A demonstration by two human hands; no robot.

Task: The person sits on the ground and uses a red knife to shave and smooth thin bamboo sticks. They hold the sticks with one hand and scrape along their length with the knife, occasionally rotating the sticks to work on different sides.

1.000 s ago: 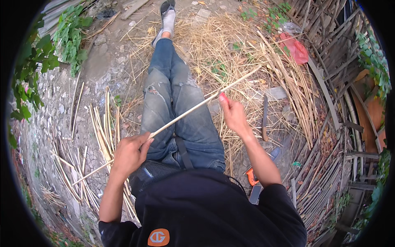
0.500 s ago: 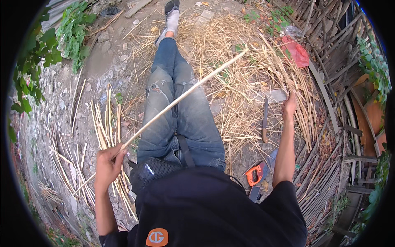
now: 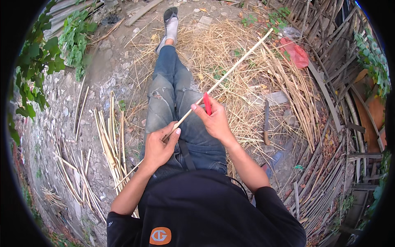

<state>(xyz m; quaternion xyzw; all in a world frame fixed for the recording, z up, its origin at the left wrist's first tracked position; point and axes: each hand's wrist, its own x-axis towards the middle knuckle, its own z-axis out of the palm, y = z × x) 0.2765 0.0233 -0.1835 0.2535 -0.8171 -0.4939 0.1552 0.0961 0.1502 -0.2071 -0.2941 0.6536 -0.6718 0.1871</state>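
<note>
A long, pale, thin stick (image 3: 234, 66), like split bamboo, slants over my legs from lower left to upper right. My left hand (image 3: 161, 144) is closed round its lower part, with the thumb along it. Above my thighs, my right hand (image 3: 216, 121) grips a slim red object (image 3: 207, 103), pen-like or a small handle; its exact kind is not clear. The red object stands against the stick, and my right thumb tip is at the stick's side. The stick's lower end passes beneath my left forearm.
A wooden-handled knife (image 3: 266, 123) lies on straw and shavings (image 3: 242, 90) to the right. Beyond it is a pile of split strips (image 3: 298, 99) and a red plastic bag (image 3: 294, 52). More strips (image 3: 110, 142) lie left of my legs. A stick fence (image 3: 329, 53) borders the right.
My right hand has come from the strip pile to the stick, now with the red object. My left hand has moved right and further up the stick, whose far end has swung up and right.
</note>
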